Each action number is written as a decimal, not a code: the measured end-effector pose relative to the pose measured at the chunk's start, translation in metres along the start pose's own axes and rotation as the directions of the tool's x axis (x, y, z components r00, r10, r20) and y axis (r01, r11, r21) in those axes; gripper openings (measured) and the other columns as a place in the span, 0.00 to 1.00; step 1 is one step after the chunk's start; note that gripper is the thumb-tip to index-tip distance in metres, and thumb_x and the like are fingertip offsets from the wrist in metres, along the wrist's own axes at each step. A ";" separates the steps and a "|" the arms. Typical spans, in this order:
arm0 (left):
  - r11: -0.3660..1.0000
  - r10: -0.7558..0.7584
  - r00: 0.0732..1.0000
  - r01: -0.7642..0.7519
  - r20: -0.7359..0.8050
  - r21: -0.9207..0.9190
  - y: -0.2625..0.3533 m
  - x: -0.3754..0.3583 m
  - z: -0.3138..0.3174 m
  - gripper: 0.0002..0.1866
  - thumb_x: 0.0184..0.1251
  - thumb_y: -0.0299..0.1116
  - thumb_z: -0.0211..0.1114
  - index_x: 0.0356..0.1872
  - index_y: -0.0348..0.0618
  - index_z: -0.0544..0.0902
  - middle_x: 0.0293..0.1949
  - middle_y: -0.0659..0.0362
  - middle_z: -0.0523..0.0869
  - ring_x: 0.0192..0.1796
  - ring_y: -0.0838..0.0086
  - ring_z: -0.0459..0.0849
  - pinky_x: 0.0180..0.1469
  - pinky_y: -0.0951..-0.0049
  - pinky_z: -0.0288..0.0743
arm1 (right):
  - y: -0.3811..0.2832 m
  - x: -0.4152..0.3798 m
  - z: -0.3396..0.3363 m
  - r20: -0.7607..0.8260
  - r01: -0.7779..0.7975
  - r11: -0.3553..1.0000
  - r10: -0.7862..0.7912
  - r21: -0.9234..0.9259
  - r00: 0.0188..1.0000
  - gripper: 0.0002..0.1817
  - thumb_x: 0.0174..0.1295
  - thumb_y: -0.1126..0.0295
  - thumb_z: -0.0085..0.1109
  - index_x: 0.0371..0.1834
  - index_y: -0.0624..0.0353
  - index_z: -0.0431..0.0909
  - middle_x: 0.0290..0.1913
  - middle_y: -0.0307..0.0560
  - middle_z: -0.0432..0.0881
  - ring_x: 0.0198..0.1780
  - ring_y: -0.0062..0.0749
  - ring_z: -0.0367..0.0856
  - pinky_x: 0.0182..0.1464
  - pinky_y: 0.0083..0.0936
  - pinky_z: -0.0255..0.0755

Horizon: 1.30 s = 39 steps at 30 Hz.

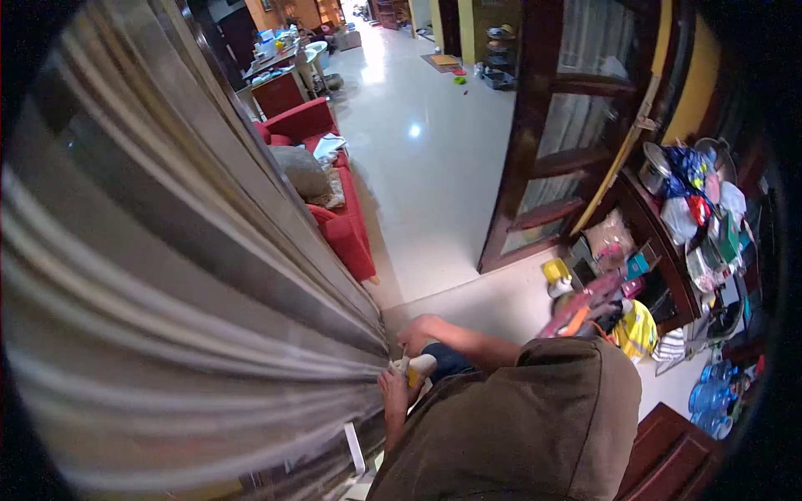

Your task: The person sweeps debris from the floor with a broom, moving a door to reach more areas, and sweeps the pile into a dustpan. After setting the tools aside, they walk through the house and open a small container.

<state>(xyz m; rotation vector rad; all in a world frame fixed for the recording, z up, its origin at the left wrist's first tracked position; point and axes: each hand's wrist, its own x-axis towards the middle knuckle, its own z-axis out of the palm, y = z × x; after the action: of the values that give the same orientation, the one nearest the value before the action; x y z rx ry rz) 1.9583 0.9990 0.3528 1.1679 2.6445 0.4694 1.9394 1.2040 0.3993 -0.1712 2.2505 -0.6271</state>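
A long striped grey-beige curtain point(192, 275) fills the left side, its folds drawn together toward my hands. My left hand point(393, 387) is closed at the gathered edge of the curtain, fingers bent around the cloth. Just above it, my right hand point(414, 334) is closed near the same edge, with its fingertips pointing down toward the left hand. What the right hand holds is too small to make out. A small white and yellow thing point(413, 372) shows between and beside the hands, partly hidden by them.
A red sofa point(347, 225) with a grey cushion stands beyond the curtain. An open dark wooden glazed door point(551, 125) is ahead. At right, a cabinet point(660, 250) carries piled bags and pots, with clutter on the floor below. Blue water bottles point(710, 397) stand lower right.
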 end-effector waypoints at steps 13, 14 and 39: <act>0.998 0.028 0.988 -0.037 0.153 0.055 0.030 0.313 0.005 0.45 0.40 0.56 0.70 0.53 0.29 0.64 0.41 0.42 0.72 0.45 0.50 0.72 0.47 0.57 0.67 | 0.216 0.037 -0.210 -0.198 0.223 0.970 -0.238 -0.096 0.951 0.16 0.41 0.60 0.59 0.23 0.63 0.80 0.20 0.49 0.78 0.20 0.35 0.73 0.22 0.36 0.66; 0.973 0.170 0.972 -0.191 0.161 0.129 0.038 0.345 0.004 0.46 0.39 0.57 0.70 0.53 0.30 0.64 0.41 0.42 0.72 0.45 0.51 0.72 0.47 0.57 0.67 | 0.236 0.025 -0.227 -0.221 0.165 0.986 -0.159 0.010 0.962 0.16 0.42 0.59 0.59 0.22 0.63 0.80 0.20 0.50 0.78 0.20 0.35 0.73 0.23 0.36 0.65; 0.854 0.520 0.820 -0.487 0.241 -0.185 0.240 1.132 -0.040 0.40 0.32 0.55 0.73 0.44 0.33 0.72 0.40 0.47 0.77 0.45 0.56 0.75 0.49 0.63 0.69 | 0.742 -0.033 -0.664 -0.590 0.042 0.811 0.387 0.583 0.709 0.18 0.56 0.58 0.54 0.39 0.62 0.78 0.28 0.52 0.80 0.29 0.37 0.76 0.33 0.33 0.68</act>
<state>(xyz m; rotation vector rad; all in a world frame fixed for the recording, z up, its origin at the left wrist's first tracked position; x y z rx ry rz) 1.3577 1.9877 0.4055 1.7558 2.0180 0.4865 1.5363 2.1140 0.4406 0.7023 2.5889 -1.3952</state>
